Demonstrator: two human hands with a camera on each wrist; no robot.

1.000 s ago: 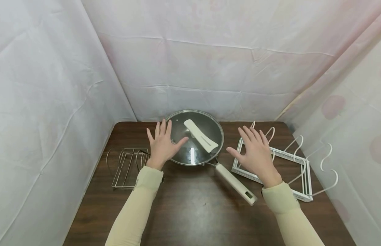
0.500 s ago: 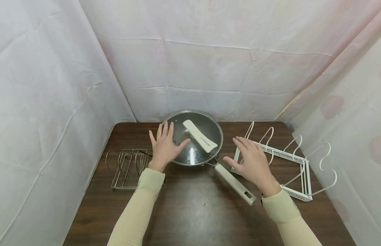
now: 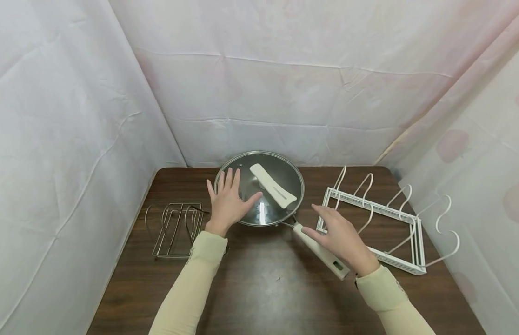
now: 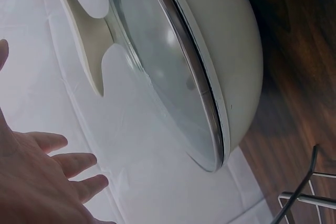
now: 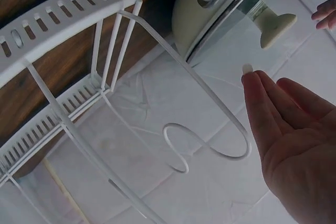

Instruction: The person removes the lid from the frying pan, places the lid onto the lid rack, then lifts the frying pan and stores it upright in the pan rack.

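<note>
- Left hand [image 3: 229, 201] flat, fingers straight and spread, over the left part of the glass lid [image 3: 265, 204]; holds nothing. Contact with the glass can't be told from head view; left wrist view shows the fingers [image 4: 73, 163] apart from the lid [image 4: 157, 72].
- Lid sits on a cream pan [image 4: 231, 51], rear centre of the dark wooden table [image 3: 259, 288]; its cream lid handle [image 3: 273, 185] lies just right of the left thumb.
- Right hand [image 3: 341, 235] open, fingers extended, palm down, over the pan handle [image 3: 322, 251], which runs from the pan toward the front right. Fingertips point to the handle's pan end; not curled round it, touch unclear.
- Right wrist view: right-hand fingers [image 5: 273, 114] straight, nothing gripped.
- White wire rack [image 3: 381, 223] just right of the right hand, on the table.
- Metal wire rack [image 3: 173, 228] left of the left wrist, near the table's left edge.
</note>
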